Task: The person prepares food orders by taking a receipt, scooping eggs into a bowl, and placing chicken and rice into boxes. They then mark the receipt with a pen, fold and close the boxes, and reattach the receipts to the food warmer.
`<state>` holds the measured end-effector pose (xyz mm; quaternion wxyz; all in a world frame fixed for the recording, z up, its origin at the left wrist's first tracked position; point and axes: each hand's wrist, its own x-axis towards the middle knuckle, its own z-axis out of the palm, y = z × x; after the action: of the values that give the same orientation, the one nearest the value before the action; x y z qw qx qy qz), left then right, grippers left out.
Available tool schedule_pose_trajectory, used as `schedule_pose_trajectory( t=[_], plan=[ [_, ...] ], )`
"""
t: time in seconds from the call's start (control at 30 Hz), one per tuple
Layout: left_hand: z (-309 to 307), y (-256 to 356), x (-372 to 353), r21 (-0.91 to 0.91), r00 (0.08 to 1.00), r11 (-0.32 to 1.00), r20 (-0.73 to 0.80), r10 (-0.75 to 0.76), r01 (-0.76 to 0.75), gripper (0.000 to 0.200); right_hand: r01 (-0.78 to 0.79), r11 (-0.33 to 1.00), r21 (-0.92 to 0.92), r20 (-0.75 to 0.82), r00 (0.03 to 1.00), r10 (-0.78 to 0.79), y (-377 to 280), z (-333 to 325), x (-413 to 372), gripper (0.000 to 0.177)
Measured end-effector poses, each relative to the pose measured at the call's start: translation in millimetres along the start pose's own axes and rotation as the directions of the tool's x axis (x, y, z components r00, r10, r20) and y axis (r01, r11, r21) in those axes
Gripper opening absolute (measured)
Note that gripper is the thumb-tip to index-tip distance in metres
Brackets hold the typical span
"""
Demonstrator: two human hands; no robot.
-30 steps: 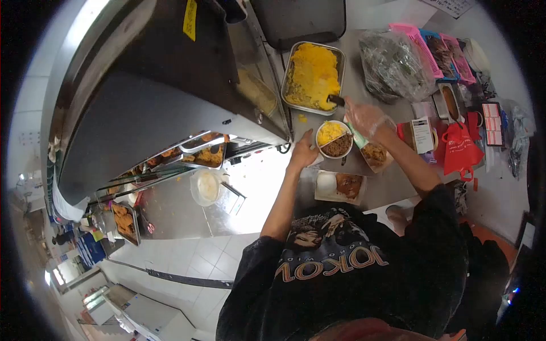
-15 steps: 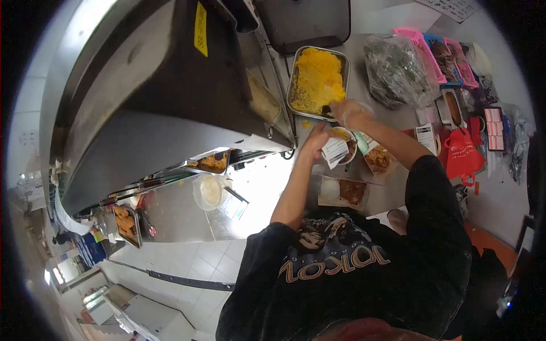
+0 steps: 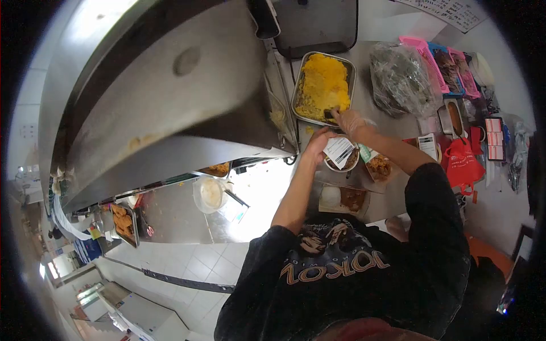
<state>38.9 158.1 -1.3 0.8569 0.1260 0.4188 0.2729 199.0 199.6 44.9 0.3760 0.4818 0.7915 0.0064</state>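
In my gloved right hand [image 3: 351, 123] is a small black utensil [image 3: 329, 115], its dark end in the yellow, crumbly food [image 3: 325, 79] near the front edge of a metal tray [image 3: 294, 96]. My left hand [image 3: 319, 142] grips the rim of a round white bowl [image 3: 348, 169] just in front of that tray. A printed paper slip [image 3: 339, 152] covers much of the bowl, and brown food shows beside it. Close to the bowl's right lies a box of fried food [image 3: 379, 168]. Nearer my body is a container with white rice [image 3: 330, 196] and brown stew [image 3: 354, 199].
A large steel hood [image 3: 170, 79] fills the upper left. A plastic bag of greens [image 3: 402, 79] stands right of the tray, with pink baskets [image 3: 424, 57] behind it. Farther right hangs a red bag [image 3: 463, 159]. A clear tub [image 3: 209, 194] sits on the left counter.
The view has shifted, so the counter sits slightly lower in the picture. My right hand still works the utensil at the tray's front edge, and my left hand stays at the bowl.
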Motion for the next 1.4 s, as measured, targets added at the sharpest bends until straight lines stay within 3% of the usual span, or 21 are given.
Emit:
schedule_pose_trajectory(
  t=[0.03,0.07,0.1,0.13,0.27,0.37,0.43,0.6,0.67,0.77,0.8,0.83,0.9,0.93,1.03,1.13,1.23,1.33,1.4],
  plan=[
    [-2,-1,6,-0.020,1.000,1.000,0.028,0.007,-0.006,0.060,0.031,0.999,0.006,0.060,0.998,-0.032,-3,-2,-4,0.097],
    [-7,-6,15,-0.043,0.999,0.999,0.052,0.013,-0.011,0.045,0.085,0.996,-0.036,0.077,0.994,-0.082,-1,-11,-15,0.087],
    [-12,-13,23,-0.068,0.997,0.998,0.074,0.016,-0.011,0.032,0.069,0.995,0.071,0.065,0.995,-0.073,4,-18,-22,0.082],
    [-19,-18,31,-0.074,0.996,0.997,0.094,-0.011,0.018,0.006,0.050,0.982,0.181,0.054,0.997,-0.061,10,-23,-28,0.078],
    [16,4,-13,-0.031,0.998,0.998,0.002,0.062,-0.062,0.010,-0.001,0.765,0.643,0.065,0.996,-0.054,32,13,3,0.060],
    [16,5,-13,-0.029,0.998,0.998,-0.005,0.056,-0.056,0.022,-0.095,0.330,0.939,0.121,0.991,-0.059,34,42,20,0.053],
    [14,2,-11,-0.021,0.998,0.998,-0.015,0.057,-0.057,0.036,-0.034,0.226,0.973,0.046,0.998,-0.048,37,47,12,0.052],
    [-1,-6,0,0.063,0.997,0.996,-0.023,0.070,-0.068,0.064,-0.060,-0.153,0.986,0.037,0.988,-0.152,56,54,9,0.050],
    [-1,-1,-18,0.138,0.999,0.990,-0.021,0.045,-0.042,0.068,0.043,-0.229,0.973,-0.053,0.998,-0.037,52,19,-40,0.047],
    [6,6,-59,0.366,0.989,0.926,-0.066,0.130,-0.097,0.057,0.045,0.252,0.967,-0.046,0.999,-0.003,55,43,-66,0.055],
    [3,2,-71,0.412,0.989,0.901,-0.007,0.151,-0.134,0.048,0.041,0.400,0.916,-0.043,0.999,-0.005,52,38,-83,0.055],
    [0,0,-82,0.476,0.990,0.870,0.006,0.144,-0.130,0.048,0.146,0.612,0.777,-0.240,0.968,0.075,36,49,-92,0.054],
    [12,6,-117,0.596,0.992,0.795,0.026,0.124,-0.115,0.047,0.192,0.921,0.340,-0.620,0.782,0.065,2,63,-108,0.054],
    [3,-2,-116,0.562,0.992,0.819,0.017,0.128,-0.116,0.045,0.001,0.898,0.439,-0.111,0.992,0.054,-9,57,-109,0.056],
    [-1,-6,-122,0.629,0.956,0.741,0.010,0.293,-0.234,0.042,-0.030,0.903,0.428,-0.263,0.952,0.156,-23,72,-111,0.060],
    [-13,-7,-120,0.652,0.956,0.727,-0.012,0.294,-0.215,0.041,-0.045,0.877,0.479,-0.290,0.934,0.206,-17,52,-130,0.062],
    [-12,-6,-124,0.613,0.956,0.754,0.007,0.294,-0.236,0.041,-0.021,0.912,0.410,-0.388,0.901,0.196,-17,65,-123,0.062],
    [2,3,-141,0.574,0.967,0.791,0.006,0.254,-0.211,0.041,0.089,0.964,0.253,-0.297,0.955,-0.010,-20,78,-110,0.062],
    [2,-3,-146,0.634,0.953,0.737,-0.003,0.304,-0.233,0.040,-0.019,0.952,0.307,-0.077,0.996,0.045,-23,23,-133,0.058]
  ],
)
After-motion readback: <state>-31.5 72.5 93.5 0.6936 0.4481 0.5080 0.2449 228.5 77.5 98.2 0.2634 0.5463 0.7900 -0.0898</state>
